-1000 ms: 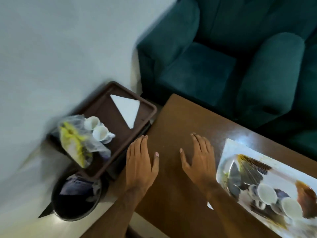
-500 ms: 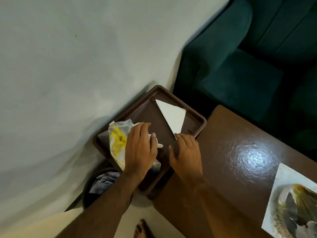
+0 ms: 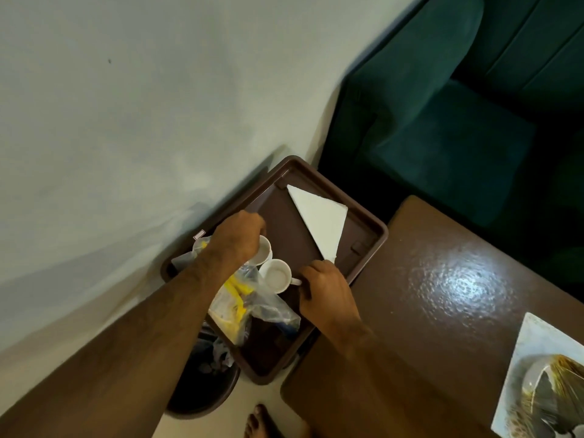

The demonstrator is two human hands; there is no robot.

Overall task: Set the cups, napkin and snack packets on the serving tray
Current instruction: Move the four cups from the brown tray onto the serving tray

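Tray (image 3: pixel 369 245) sits by the wall with the folded napkin (image 3: pixel 319 221), snack packets (image 3: pixel 240 298) and both cups on it; left hand (image 3: pixel 240 237) grips the far cup (image 3: pixel 264 249), right hand (image 3: pixel 325 287) pinches the near cup (image 3: pixel 276 276) by its handle

Brown tray (image 3: pixel 368 222) bears napkin (image 3: pixel 319 221); cups (image 3: pixel 277 275); packets (image 3: pixel 240 298).
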